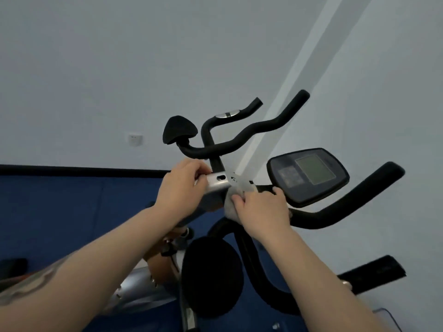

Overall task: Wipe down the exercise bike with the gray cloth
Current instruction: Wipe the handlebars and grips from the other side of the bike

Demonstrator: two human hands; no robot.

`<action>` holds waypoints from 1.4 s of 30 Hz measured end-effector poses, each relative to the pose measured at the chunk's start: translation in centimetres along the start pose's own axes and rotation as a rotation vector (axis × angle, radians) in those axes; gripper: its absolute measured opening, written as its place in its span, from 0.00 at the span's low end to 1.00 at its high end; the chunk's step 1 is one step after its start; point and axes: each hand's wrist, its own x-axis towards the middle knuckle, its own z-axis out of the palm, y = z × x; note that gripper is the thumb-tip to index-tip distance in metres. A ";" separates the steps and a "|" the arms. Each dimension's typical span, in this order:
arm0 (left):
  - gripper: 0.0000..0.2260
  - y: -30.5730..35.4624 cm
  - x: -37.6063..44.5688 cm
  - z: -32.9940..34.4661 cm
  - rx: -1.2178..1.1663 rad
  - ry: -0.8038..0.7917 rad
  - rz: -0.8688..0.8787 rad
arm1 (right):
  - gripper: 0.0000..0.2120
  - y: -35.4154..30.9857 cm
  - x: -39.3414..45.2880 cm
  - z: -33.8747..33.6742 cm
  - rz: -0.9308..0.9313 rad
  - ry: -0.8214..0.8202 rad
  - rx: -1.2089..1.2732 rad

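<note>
The right hand (262,209) presses the bunched gray cloth (230,207) against the silver stem (217,183) of the exercise bike (311,212), fingers curled round it; the left hand (182,183) grips the stem beside it. The cloth looks soft and light, best held wadded. The bike seems heavy and rigid. No writing on the console (309,174) is legible.

White wall (119,56) w/ socket (135,139), blue mat (60,212)

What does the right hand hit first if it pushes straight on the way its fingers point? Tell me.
Probably the silver stem, just beyond the gray cloth that the right hand grips. Past it is the left hand. Depth is uncertain.
</note>
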 end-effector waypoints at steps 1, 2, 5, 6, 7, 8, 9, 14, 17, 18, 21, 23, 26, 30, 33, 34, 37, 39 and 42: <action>0.07 -0.9 0.5 0.1 -0.013 -0.021 -0.002 | 0.16 -0.4 0.8 0.0 -0.048 -0.091 -0.045; 0.07 -1.7 0.9 0.4 -0.038 -0.032 0.001 | 0.15 -0.7 1.6 -0.1 -0.065 -0.175 -0.034; 0.07 -2.8 1.6 2.2 -0.119 -0.061 0.050 | 0.17 -0.5 3.7 -0.7 -0.011 -0.381 0.122; 0.07 -3.0 1.6 2.9 -0.134 -0.067 0.082 | 0.18 -0.2 3.6 -0.9 -0.013 -0.391 0.120; 0.08 -3.2 1.6 3.5 -0.144 -0.077 0.111 | 0.18 0.1 3.0 -1.0 -0.031 -0.385 0.084; 0.09 -3.4 1.6 4.1 -0.147 -0.090 0.130 | 0.17 0.3 2.1 -0.7 -0.069 -0.332 0.048; 0.10 -3.8 1.7 4.5 -0.147 -0.102 0.141 | 0.15 0.3 1.2 -0.5 -0.122 -0.287 -0.004; 0.19 -4.8 1.9 5.4 -0.174 -0.092 0.175 | 0.17 -1.0 2.9 0.1 0.062 -0.403 0.016; 0.20 -4.8 1.7 5.5 -0.180 -0.079 0.178 | 0.18 -1.7 3.6 -0.1 0.074 -0.424 0.031; 0.20 -4.7 1.8 5.4 -0.180 -0.081 0.180 | 0.17 -1.6 3.3 -0.2 0.089 -0.414 0.010; 0.20 -4.7 1.8 5.2 -0.181 -0.096 0.202 | 0.13 -1.7 1.5 -1.1 0.017 -0.289 -0.017; 0.20 -4.7 1.9 5.1 -0.183 -0.105 0.204 | 0.09 -2.2 0.5 -1.5 -0.090 -0.230 -0.094; 0.20 -4.7 1.9 5.0 -0.170 -0.097 0.206 | 0.12 -2.0 0.3 -1.7 0.195 -0.015 0.086; 0.20 -4.4 1.8 4.9 -0.150 -0.085 0.196 | 0.19 -0.9 2.8 -0.3 0.579 0.076 0.402; 0.17 -4.2 1.9 4.9 -0.165 -0.070 0.181 | 0.17 -1.2 5.3 0.9 0.405 -0.088 0.519; 0.14 -4.0 2.0 4.9 -0.178 -0.062 0.163 | 0.17 -1.2 6.2 1.7 0.347 -0.146 0.597; 0.07 -3.0 2.6 5.2 -0.236 -0.021 0.107 | 0.18 -0.9 9.0 2.3 0.365 -0.230 0.818; 0.08 -2.1 3.3 5.2 -0.269 -0.015 0.103 | 0.24 -0.7 9.6 2.5 0.447 -0.289 0.802; 0.08 -0.6 4.9 5.4 -0.276 -0.119 0.142 | 0.31 -1.0 8.2 3.1 0.369 -0.399 0.661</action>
